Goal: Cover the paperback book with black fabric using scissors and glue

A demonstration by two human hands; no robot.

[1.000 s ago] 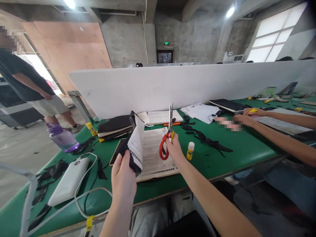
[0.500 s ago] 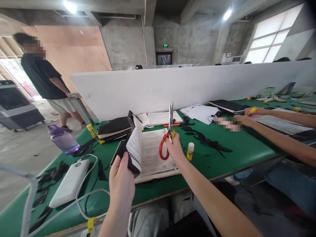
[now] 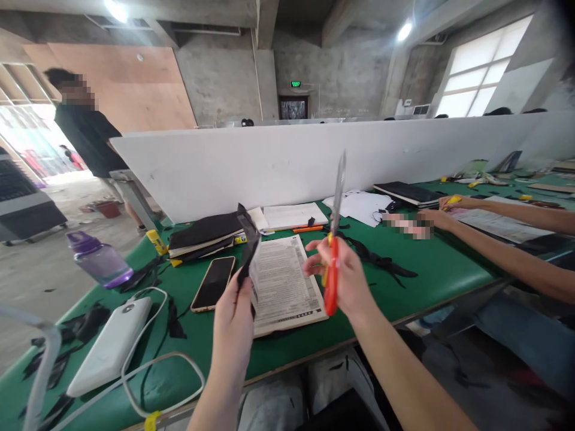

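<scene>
My left hand [image 3: 236, 311] is closed on a folded black-edged paper [image 3: 250, 248], held upright and seen nearly edge-on. In my right hand [image 3: 348, 272] are scissors [image 3: 333, 263] with red and yellow handles, blades together and pointing up. Some fingers of that hand are spread off the handles. Below and between the hands lies a printed booklet [image 3: 287, 281] on the green table. A phone [image 3: 214, 284] rests left of the booklet, beside my left hand. The glue stick seen earlier is hidden now, behind or near my right hand.
At left are a white power bank [image 3: 112, 344] with a cable, a purple bottle [image 3: 99, 260] and black scraps. Black notebooks [image 3: 204, 233] lie behind the phone. A white partition [image 3: 269, 170] closes off the back. A co-worker's arms [image 3: 498, 239] reach in from the right.
My right hand has moved right with the scissors and turned them. The paper in my left hand has turned edge-on, and the phone has come into fuller view.
</scene>
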